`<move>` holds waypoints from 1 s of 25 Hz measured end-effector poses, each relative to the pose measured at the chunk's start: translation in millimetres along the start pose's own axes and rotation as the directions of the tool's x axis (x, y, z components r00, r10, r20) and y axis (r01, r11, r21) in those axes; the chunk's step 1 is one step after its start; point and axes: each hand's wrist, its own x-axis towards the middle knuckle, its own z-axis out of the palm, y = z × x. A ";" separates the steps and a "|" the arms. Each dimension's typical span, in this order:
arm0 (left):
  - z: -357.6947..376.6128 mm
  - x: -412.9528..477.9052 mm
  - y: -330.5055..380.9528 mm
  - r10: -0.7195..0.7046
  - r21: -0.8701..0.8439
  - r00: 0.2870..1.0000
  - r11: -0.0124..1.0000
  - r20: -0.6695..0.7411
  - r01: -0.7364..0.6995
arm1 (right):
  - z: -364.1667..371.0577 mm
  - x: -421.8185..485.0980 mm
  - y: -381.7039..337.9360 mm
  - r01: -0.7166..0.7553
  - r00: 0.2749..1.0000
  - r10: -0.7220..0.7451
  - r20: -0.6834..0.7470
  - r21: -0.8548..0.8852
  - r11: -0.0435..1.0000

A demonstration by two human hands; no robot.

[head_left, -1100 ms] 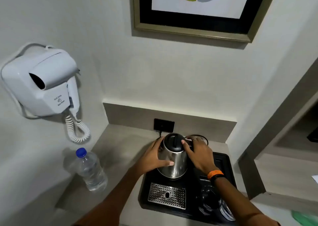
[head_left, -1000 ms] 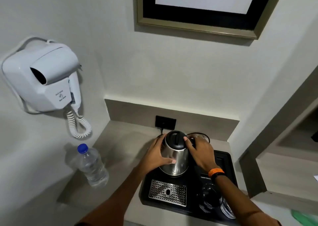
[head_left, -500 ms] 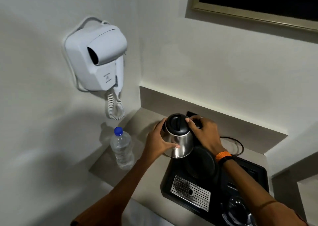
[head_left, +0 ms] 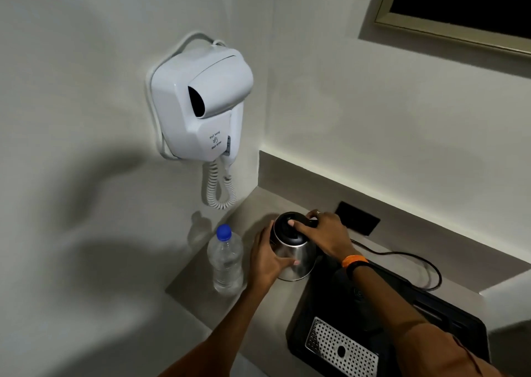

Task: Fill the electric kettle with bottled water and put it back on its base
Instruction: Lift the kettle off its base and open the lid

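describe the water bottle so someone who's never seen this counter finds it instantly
Start at the white wall-mounted hair dryer and follow its coiled cord down to the counter. The water bottle stands upright there, just left of the steel kettle: clear plastic, blue cap.

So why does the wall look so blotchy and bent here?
Head view: soft shadows fall across the white wall, including the clear plastic water bottle's; the wide lens bows the gold picture frame; the steel kettle shows dull reflections, no harsh glare.
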 end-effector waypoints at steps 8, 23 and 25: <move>-1.7 -6.5 14.2 -0.057 0.005 0.998 0.998 -0.006 0.057 | 1.8 -1.6 -10.8 -0.047 0.990 0.071 0.120 -0.195 0.980; -11.7 -25.0 19.1 -0.021 0.051 0.997 0.998 -0.069 0.024 | -47.0 -29.5 -0.7 -0.229 0.956 0.037 0.290 0.666 0.710; -23.0 -43.5 30.5 0.134 0.145 0.977 0.983 -0.164 -0.110 | -45.8 -31.5 -2.1 -0.207 0.963 0.022 0.270 0.681 0.702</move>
